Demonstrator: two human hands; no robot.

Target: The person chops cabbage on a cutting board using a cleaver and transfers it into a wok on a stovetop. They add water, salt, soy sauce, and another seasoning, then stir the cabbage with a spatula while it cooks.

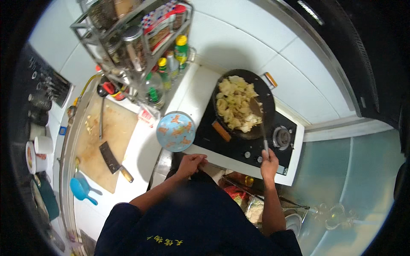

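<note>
My right hand (269, 164) is wrapped round the pale handle of a spatula (266, 147). The spatula's blade reaches into a dark wok (268, 96), among chopped pale-yellow vegetable pieces (235, 102) that look cooked. This wok sits on the left burner of a black gas stove (205, 138), its wooden handles (221, 131) at the near left and far right. Close to my body, by the counter's front edge, my left hand (192, 165) has loosely curled fingers with nothing visible in them. Just beyond it stands a light-blue plate (176, 117) with an orange pattern.
A cleaver (109, 157) lies on the cutting board (124, 123) at left, beside a black ladle (101, 115). Nearer is a blue scoop (81, 189). Bottles (164, 72) and a metal spice rack (128, 25) stand behind. The right burner (282, 137) holds no pan.
</note>
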